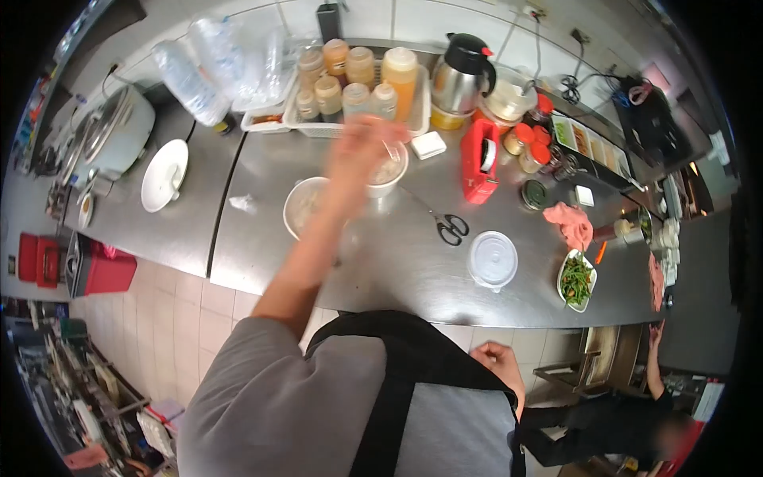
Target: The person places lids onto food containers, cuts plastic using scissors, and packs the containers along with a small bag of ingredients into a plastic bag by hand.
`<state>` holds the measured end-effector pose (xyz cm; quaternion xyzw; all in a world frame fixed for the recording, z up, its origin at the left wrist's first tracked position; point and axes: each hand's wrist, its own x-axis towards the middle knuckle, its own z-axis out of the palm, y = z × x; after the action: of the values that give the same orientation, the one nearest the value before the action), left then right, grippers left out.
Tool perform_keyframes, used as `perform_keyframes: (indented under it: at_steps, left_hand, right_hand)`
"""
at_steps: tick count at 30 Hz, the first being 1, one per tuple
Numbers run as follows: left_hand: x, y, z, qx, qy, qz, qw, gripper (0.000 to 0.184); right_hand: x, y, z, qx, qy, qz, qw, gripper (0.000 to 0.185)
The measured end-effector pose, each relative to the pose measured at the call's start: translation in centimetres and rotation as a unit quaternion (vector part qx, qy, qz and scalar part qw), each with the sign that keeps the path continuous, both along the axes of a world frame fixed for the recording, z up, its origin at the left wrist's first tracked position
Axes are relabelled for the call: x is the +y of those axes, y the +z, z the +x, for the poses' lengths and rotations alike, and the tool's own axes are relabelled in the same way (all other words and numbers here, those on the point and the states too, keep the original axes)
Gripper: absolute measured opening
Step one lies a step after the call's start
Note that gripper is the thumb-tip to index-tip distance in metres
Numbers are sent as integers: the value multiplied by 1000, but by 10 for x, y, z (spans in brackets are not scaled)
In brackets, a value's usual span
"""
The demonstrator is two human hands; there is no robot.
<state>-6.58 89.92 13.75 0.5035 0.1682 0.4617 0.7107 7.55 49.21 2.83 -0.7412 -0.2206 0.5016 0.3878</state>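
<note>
My left hand is reached forward over two white bowls and is smeared by motion, so its fingers and anything in them cannot be made out. Beneath it, the right-hand bowl is partly covered by the hand. My forearm crosses the edge of the left-hand bowl, and both bowls have pale contents. Beyond the hand, several sauce bottles stand in a white basket. My right hand hangs low by the counter's front edge, its fingers curled in, with nothing visible in them.
Black scissors, a lidded round tub, a red tape dispenser and a dish of green vegetables are on the steel counter. A steel jug stands behind. Another person is at the lower right.
</note>
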Motion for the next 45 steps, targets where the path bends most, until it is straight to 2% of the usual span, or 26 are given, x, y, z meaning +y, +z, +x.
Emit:
perform_keyframes:
  at_steps: [1,2,3,4,6,9,11,13,16,19,21,23,26,29,32,35,38,41,44,45]
  left_hand:
    - [15,3,-37,11,117,-16,993,17]
    - [33,-2,-86,-28,122,52,991,19]
    - [30,4,-130,-6,190,15,982,20]
    - [39,-5,-178,-37,188,9,981,20]
    - [29,-30,-245,-92,245,-41,964,17]
    - [7,-109,-320,-63,290,-129,946,14]
    - [-7,-175,-348,-56,314,-173,932,12]
    - [-12,-225,-356,-102,318,-233,913,10]
    - [-5,-255,-333,-165,311,-300,886,9]
    - [25,-263,-297,-162,280,-316,892,11]
    - [55,-284,-267,-99,257,-252,928,11]
    - [79,-272,-225,-91,239,-271,928,10]
    - [111,-268,-175,-37,111,-253,961,13]
    - [121,-242,-145,106,-23,-315,943,21]
    - [153,-255,-128,312,-137,-224,913,27]
    - [154,-242,-104,378,-166,-6,911,33]
    - [133,-192,-99,412,-45,-87,906,35]
    - [83,-146,-101,398,23,-85,913,30]
    - [37,-169,-86,398,207,175,876,26]
    - [36,-167,-86,406,191,171,877,26]
  right_hand:
    - [24,5,-4,-88,30,40,995,9]
    - [48,9,-10,-174,59,82,980,8]
    - [75,15,-17,-243,89,136,956,9]
    - [99,20,-26,-308,118,190,925,10]
    - [134,22,-42,-354,186,247,882,13]
    - [159,-9,-55,-407,309,272,815,14]
    - [163,-28,-60,-428,342,261,795,15]
    - [162,-44,-63,-442,357,253,783,16]
    - [158,-54,-61,-457,345,239,784,16]
    - [152,-53,-54,-479,315,212,791,16]
    - [147,-54,-49,-495,292,205,793,15]
    - [142,-51,-49,-493,291,176,801,15]
    - [134,-51,-52,-480,284,157,815,15]
    - [127,-58,-54,-473,266,158,825,17]
    - [120,-63,-54,-474,250,141,832,18]
    - [111,-65,-51,-468,229,120,845,18]
    - [104,-65,-48,-473,204,126,848,22]
    - [107,-49,-42,-472,180,117,855,28]
    - [115,-46,-26,-504,172,103,840,34]
    - [119,-49,-17,-521,180,117,827,35]
